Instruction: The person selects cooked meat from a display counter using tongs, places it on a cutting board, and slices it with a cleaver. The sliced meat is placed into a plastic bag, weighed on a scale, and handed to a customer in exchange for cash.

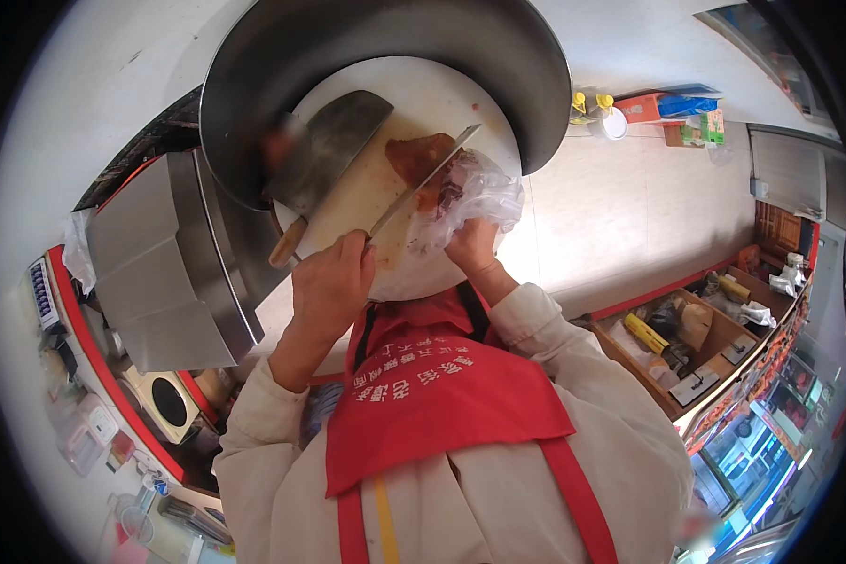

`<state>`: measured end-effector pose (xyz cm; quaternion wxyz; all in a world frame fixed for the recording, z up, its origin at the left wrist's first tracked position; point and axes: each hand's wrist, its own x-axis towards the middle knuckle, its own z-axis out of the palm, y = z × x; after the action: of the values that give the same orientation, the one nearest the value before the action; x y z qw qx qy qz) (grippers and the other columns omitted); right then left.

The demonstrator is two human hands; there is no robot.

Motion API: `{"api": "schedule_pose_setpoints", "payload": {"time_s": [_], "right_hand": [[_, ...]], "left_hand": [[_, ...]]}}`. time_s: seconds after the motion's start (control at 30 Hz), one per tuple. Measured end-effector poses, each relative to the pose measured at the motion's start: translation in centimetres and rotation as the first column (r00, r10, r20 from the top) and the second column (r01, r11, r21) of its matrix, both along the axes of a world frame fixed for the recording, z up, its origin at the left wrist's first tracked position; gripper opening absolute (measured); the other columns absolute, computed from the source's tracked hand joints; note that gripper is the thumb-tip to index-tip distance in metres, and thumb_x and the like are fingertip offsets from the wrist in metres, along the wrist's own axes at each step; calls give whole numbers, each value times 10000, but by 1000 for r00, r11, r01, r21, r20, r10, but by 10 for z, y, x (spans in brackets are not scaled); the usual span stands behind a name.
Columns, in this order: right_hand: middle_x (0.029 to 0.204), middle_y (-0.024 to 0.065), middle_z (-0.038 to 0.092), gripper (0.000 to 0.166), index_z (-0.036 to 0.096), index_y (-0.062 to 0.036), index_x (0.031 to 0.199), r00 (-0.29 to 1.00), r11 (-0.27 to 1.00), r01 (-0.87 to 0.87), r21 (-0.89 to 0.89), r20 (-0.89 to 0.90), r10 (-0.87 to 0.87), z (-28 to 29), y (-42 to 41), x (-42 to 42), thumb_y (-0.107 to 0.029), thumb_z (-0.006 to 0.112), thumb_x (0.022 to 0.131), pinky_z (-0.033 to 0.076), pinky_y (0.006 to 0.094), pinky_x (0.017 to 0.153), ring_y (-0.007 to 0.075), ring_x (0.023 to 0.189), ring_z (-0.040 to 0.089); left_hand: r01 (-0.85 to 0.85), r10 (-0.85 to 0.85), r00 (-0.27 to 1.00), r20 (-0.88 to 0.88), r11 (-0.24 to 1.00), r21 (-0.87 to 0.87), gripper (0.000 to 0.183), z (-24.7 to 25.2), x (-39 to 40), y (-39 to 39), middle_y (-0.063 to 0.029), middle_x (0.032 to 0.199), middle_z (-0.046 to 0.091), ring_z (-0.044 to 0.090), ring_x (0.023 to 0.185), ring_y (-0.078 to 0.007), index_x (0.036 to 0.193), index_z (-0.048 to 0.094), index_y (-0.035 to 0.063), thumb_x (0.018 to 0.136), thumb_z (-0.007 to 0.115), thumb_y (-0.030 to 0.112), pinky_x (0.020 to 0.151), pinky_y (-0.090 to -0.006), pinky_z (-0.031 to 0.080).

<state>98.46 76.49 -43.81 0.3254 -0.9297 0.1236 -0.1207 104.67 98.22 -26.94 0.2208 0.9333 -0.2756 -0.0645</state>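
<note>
My left hand (328,289) is closed around the handle of a long, narrow knife (423,180). Its blade crosses over a reddish-brown piece of meat (412,156) on a round white chopping board (345,211). My right hand (476,243) grips a clear plastic bag (490,194) bunched against the meat's right side; the bag hides part of the meat. A broad cleaver (345,144) with a wooden handle (287,243) rests at the board's left. Whether the blade touches the meat is unclear.
A curved dark metal guard (395,32) rises around the board's far side. Stainless steel panels (155,261) stand left. Yellow-capped bottles (604,106), a white tub (612,123) and boxes are at upper right. A wooden divided tray (705,345) holds bags and rolls.
</note>
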Motion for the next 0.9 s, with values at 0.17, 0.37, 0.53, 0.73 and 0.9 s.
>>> {"api": "schedule_pose_setpoints", "payload": {"time_s": [0.17, 0.37, 0.53, 0.73, 0.9], "right_hand": [[786, 170, 679, 225, 700, -70, 910, 986, 989, 12, 151, 164, -37, 12, -6, 13, -180, 716, 715, 512, 496, 636, 408, 731, 654], [831, 165, 697, 264, 700, -77, 974, 994, 982, 33, 187, 100, -52, 33, -3, 20, -179, 703, 731, 528, 475, 673, 395, 761, 669], [866, 166, 706, 278, 700, -78, 993, 998, 982, 60, 178, -2, -60, 40, 3, 24, -192, 701, 739, 533, 459, 710, 387, 798, 678], [887, 211, 690, 303, 685, -28, 956, 998, 948, 55, 314, -14, -53, 58, 9, 42, -219, 742, 728, 514, 473, 768, 408, 855, 658], [872, 222, 685, 318, 683, -25, 952, 989, 953, 102, 285, -131, -67, 63, 4, 54, -243, 742, 727, 521, 476, 762, 412, 856, 656]], "left_hand": [[37, -36, 999, -17, 998, 56, 160, 4, 1, -5, -127, 783, 678, 658, 617, -316, 992, 591, 52, 895, 667, 155, 549, -408, 499], [2, -8, 998, 58, 996, 95, 153, 5, 1, -15, -122, 744, 664, 645, 583, -309, 972, 579, 58, 897, 666, 160, 521, -395, 492], [10, -19, 997, 81, 994, 110, 183, 1, 4, -13, -105, 694, 598, 611, 524, -299, 929, 518, 68, 921, 649, 196, 485, -386, 486], [-44, 27, 995, 91, 981, 188, 217, -4, 18, -16, -91, 629, 605, 615, 499, -297, 892, 483, 80, 940, 633, 230, 451, -390, 478], [-21, 13, 999, 31, 960, 280, 261, 0, 40, -16, -85, 560, 603, 627, 488, -294, 879, 473, 83, 960, 612, 288, 462, -410, 488]]}}
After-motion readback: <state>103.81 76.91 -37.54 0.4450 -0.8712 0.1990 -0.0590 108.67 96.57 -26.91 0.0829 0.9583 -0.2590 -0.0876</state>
